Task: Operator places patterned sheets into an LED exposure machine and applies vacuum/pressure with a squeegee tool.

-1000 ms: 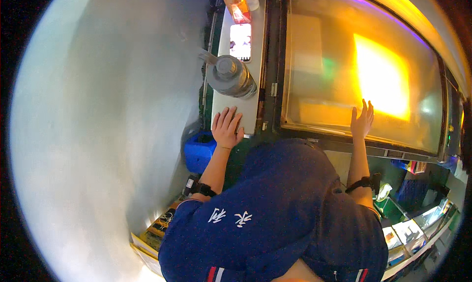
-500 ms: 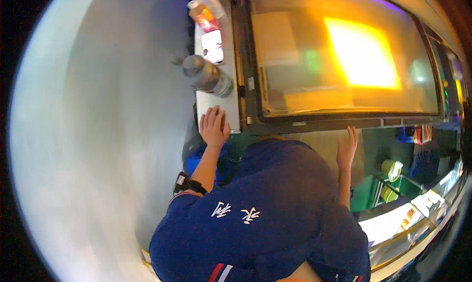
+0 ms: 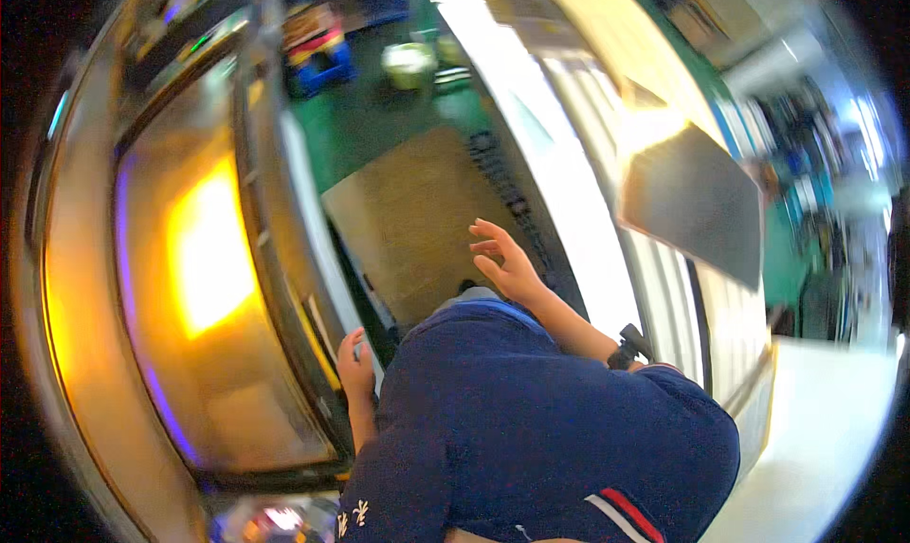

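Observation:
My left hand is beside the long frame edge of the glowing yellow-lit machine, at the left. Its fingers are curled, and a small pale bluish spot shows between them; what it is I cannot make out. In front of my body, my right hand hangs in the air above the floor, fingers spread and holding nothing. A black wristband is on the right forearm. Motion blurs much of the picture.
A brown board or mat lies on the green floor. Beyond it stands a pale green bin. To the right run a bright white lit surface and a tilted grey panel. Blurred items on a ledge are at lower left.
My body and view have turned right, bringing the machine to the left side. My left hand has left the white ledge beside the bottle. My right hand has come away from the machine's edge.

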{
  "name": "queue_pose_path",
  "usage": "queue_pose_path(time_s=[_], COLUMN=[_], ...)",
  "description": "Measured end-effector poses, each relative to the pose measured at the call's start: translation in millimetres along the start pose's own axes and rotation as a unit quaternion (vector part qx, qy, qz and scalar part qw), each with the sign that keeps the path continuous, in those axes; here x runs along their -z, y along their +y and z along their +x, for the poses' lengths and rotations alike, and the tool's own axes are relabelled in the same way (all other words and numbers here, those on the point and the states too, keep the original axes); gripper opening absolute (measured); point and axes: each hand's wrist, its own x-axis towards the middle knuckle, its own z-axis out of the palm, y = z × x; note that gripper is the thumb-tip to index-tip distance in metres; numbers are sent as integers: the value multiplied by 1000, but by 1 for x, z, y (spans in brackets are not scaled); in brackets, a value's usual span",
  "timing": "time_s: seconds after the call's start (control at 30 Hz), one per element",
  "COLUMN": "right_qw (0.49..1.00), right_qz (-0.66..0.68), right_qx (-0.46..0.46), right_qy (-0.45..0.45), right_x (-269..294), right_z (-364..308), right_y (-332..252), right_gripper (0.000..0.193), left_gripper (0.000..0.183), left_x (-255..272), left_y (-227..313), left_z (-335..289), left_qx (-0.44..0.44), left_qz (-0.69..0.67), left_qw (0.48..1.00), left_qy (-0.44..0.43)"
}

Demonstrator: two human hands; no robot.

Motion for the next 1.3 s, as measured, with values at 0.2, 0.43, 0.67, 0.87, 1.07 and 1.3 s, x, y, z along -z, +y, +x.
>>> queue_pose_path(time_s=[0.2,0.43,0.67,0.87,1.07,1.3], right_qw=[953,808,870,930,845,808], right_qz=[202,401,440,305,83,-37], right_qx=[91,28,14,-195,-227,-214], right_qy=[207,432,224,-71,-476,-548], right_x=[77,158,74,-80,-261,-422], right_z=[-54,-26,67,129,207,266], right_y=[-17,-39,-42,-53,-83,-54], right_gripper=[74,40,28,26,41,66], left_gripper=[31,33,36,44,48,68], left_x=[-38,-78,-34,56,116,125], left_y=[85,109,114,95,54,-73], left_z=[83,107,111,97,54,92], left_qx=[-141,-154,-174,-142,-55,345], left_qz=[46,84,84,72,216,297], left_qw=[976,972,981,930,773,816], left_qy=[-159,-157,-34,332,595,355])
